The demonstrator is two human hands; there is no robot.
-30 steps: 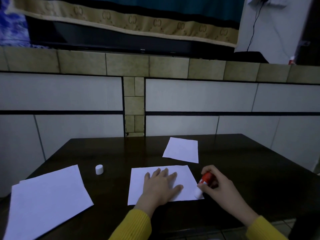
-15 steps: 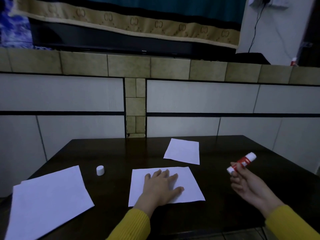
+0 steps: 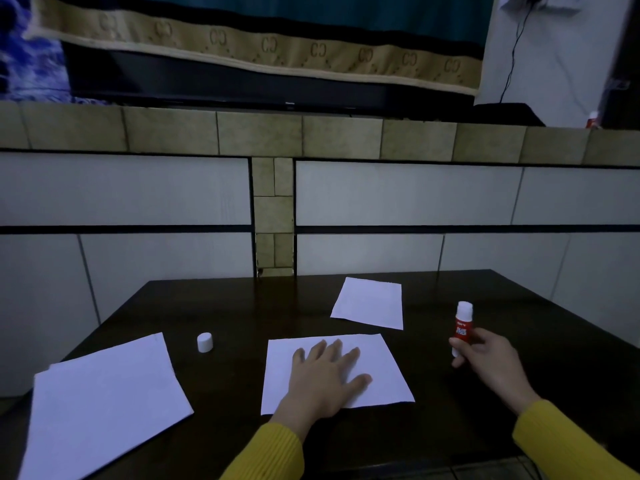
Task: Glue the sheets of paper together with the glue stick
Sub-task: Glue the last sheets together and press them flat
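The right hand (image 3: 485, 356) has lifted the glue stick (image 3: 462, 327) off the near sheet (image 3: 388, 372) and swung it out to the right, and now holds it upright by its lower part, off the paper, toward the tabletop's right edge; whether its base touches the tabletop (image 3: 519, 323) I cannot tell; in my judgement the pass of glue on this sheet is done and a second sheet comes next. The left hand (image 3: 325, 375) lies flat, fingers straight and spread, pressing the near sheet close to the front edge, as it did a second ago; the stick stands well to the right of that hand. Toward the front-left corner lies a stack of sheets (image 3: 104, 403); beyond it the white cap (image 3: 205, 342) stands alone, so the stick is uncapped; farther back, past the near sheet, lies a smaller sheet (image 3: 369, 303), within reach of either hand.
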